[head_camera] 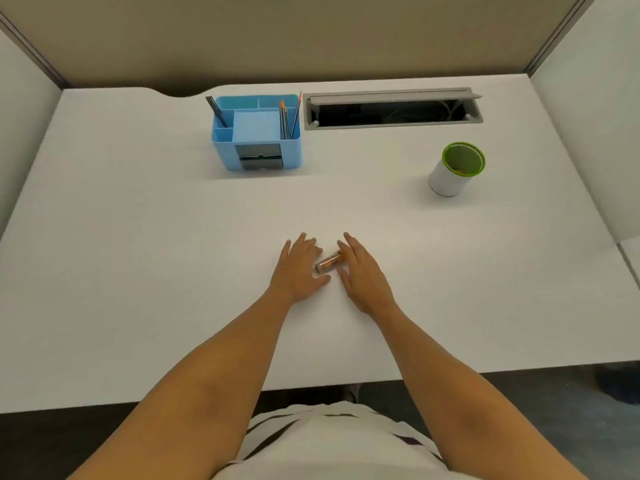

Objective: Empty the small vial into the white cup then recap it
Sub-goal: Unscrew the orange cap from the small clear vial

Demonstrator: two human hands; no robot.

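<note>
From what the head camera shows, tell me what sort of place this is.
Most likely an office cubicle desk. A white desk sits walled in by partition panels, with a blue desk organizer holding pencils and a cable hatch cut into the surface.

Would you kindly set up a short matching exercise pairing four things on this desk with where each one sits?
Things:
1. small vial
2. white cup
3. blue organizer
4. cable hatch

Places:
A. far edge, right of centre, lid open
B. lying on its side between the two hands
C. standing alone at the right
D. far edge, centre, holding pencils

Pairs: 1-B, 2-C, 3-D, 4-A
</note>
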